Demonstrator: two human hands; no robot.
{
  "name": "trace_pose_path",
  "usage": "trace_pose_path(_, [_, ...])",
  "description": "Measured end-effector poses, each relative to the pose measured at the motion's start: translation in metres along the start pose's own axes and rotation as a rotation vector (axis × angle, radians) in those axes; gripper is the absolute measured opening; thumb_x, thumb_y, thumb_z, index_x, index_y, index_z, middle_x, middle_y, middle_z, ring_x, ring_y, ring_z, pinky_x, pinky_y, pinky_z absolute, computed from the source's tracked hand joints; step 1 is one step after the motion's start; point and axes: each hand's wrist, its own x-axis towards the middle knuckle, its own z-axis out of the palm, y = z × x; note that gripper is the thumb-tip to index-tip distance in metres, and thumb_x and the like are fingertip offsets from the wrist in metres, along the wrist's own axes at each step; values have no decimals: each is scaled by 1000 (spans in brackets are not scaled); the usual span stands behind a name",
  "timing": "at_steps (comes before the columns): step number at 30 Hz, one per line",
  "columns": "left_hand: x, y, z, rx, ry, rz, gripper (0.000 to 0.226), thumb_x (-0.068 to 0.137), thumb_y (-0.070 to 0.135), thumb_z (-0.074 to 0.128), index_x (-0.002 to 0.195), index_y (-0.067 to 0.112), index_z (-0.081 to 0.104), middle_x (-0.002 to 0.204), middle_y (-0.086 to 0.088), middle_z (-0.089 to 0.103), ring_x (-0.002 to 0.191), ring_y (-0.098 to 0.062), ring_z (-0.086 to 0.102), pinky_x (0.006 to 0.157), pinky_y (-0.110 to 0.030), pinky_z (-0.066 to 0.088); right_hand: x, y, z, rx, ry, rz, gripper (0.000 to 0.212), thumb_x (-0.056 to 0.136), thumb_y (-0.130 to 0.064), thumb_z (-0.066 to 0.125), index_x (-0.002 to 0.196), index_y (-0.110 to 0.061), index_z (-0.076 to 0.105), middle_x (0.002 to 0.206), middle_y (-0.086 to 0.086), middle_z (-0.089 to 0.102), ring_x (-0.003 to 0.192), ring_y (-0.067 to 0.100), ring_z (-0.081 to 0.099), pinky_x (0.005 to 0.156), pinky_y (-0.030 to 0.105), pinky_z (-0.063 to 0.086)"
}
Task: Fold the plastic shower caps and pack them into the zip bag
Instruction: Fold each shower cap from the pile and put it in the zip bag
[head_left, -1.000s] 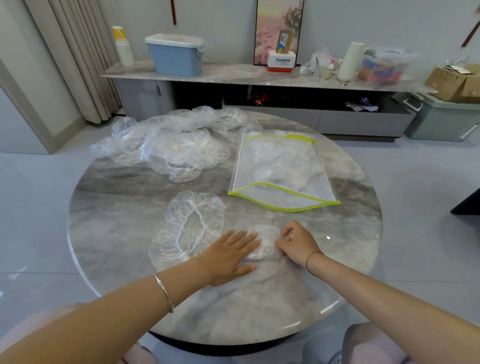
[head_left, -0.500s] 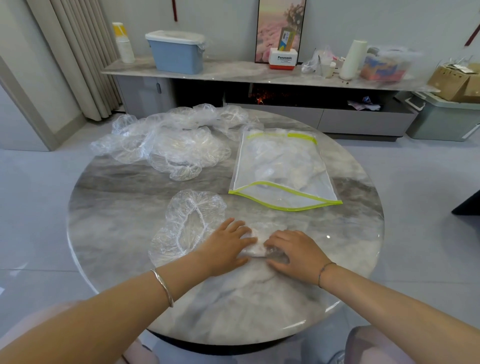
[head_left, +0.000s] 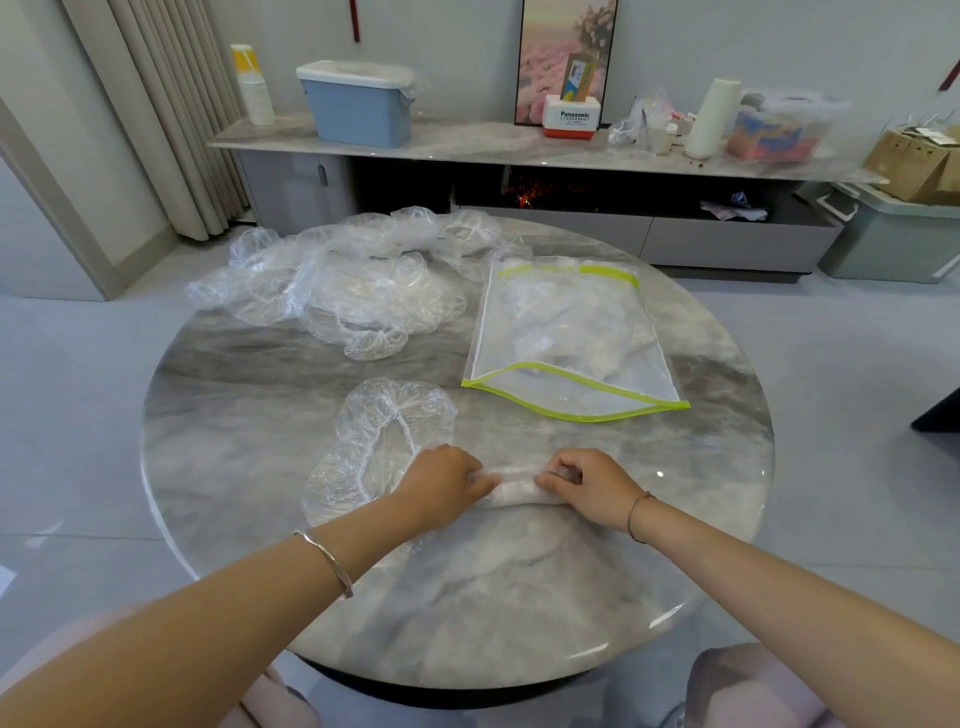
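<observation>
A folded clear shower cap (head_left: 517, 489) lies as a narrow roll on the round marble table (head_left: 234, 431). My left hand (head_left: 441, 483) pinches its left end and my right hand (head_left: 589, 486) pinches its right end, fingers curled. Just left of my left hand an unfolded cap (head_left: 384, 441) lies flat, partly under my wrist. A heap of loose caps (head_left: 353, 291) sits at the far left of the table. The clear zip bag (head_left: 566, 338) with yellow-green trim lies at the far right, folded caps inside it.
Behind the table runs a low marble sideboard (head_left: 467, 145) with a blue lidded box (head_left: 358, 104), a white box, a paper roll and clutter. A grey bin (head_left: 893, 234) stands on the floor at right. Curtains hang at the left.
Both hands went from pressing flat on the folded cap to curling their fingers round its ends. The cap is now a tighter, narrower roll between them.
</observation>
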Motion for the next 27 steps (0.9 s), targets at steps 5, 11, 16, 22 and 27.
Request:
trace_pose_path(5, [-2, 2, 0, 52, 10, -44, 35, 92, 40, 54, 68, 16, 47, 69, 1, 51, 72, -21, 50, 58, -25, 33, 6, -2, 2, 92, -12, 94, 24, 82, -19, 71, 68, -21, 51, 55, -4, 47, 44, 1, 38, 51, 15, 30])
trace_pose_path(11, [-6, 0, 2, 333, 145, 495, 51, 94, 47, 35, 132, 17, 52, 134, 1, 54, 120, -18, 51, 103, -27, 28, 14, -5, 5, 75, 10, 152, 23, 78, -16, 73, 66, -20, 54, 52, -10, 49, 48, 1, 44, 50, 18, 33])
trace_pose_path(16, [-11, -9, 14, 504, -64, 566, 77, 91, 62, 3, 148, 17, 30, 153, 1, 30, 141, -19, 27, 115, -26, 1, 15, -5, 5, 9, 38, 146, 26, 76, -21, 75, 65, -23, 51, 61, -9, 49, 56, 3, 45, 53, 19, 34])
trace_pose_path(22, [-12, -6, 8, 502, -161, 502, 88, 77, 62, -12, 151, 23, 13, 158, 8, 9, 146, -14, 9, 112, -22, -7, 12, 4, -8, 36, 94, 224, 34, 68, -22, 83, 64, -19, 49, 58, -4, 50, 53, 9, 44, 55, 24, 36])
trace_pose_path(27, [-15, -3, 8, 490, -182, 478, 90, 75, 64, -13, 151, 23, 13, 159, 8, 9, 146, -14, 10, 115, -25, -2, 8, 12, -17, 48, 124, 246, 33, 69, -13, 81, 66, -18, 48, 57, -3, 47, 53, 10, 42, 54, 24, 36])
